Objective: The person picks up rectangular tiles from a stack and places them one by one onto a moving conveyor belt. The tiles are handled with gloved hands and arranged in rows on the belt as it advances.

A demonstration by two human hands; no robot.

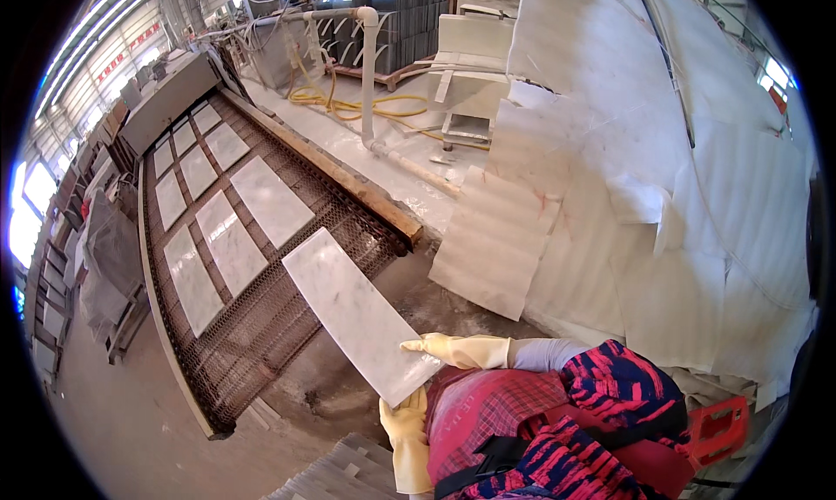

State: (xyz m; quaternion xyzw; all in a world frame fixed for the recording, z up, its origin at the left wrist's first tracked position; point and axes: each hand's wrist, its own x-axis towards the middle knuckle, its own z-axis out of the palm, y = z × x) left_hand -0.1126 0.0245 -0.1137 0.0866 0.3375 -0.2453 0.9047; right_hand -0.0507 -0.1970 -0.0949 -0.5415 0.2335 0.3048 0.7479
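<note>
A long white-grey marble slab (357, 308) slants from my body toward the mesh conveyor belt (261, 343), its far end over the belt's near right part. My left hand (405, 435), in a yellow rubber glove, grips the slab's near end from below; some of its fingers are hidden. Along the right edge, close to that same end, my right hand (457, 350) holds the slab, its yellow-gloved fingers lying over the top face. Several more slabs, such as a wet-looking one (231, 243), lie flat in rows on the belt.
A wooden rail (348, 187) edges the belt's right side. White foam sheets (592, 221) cover a large pile to the right. Grey stacked pieces (335, 474) stand low by my left hand. Behind are a white pipe (369, 82), a yellow hose (348, 108) and a red plastic object (718, 430).
</note>
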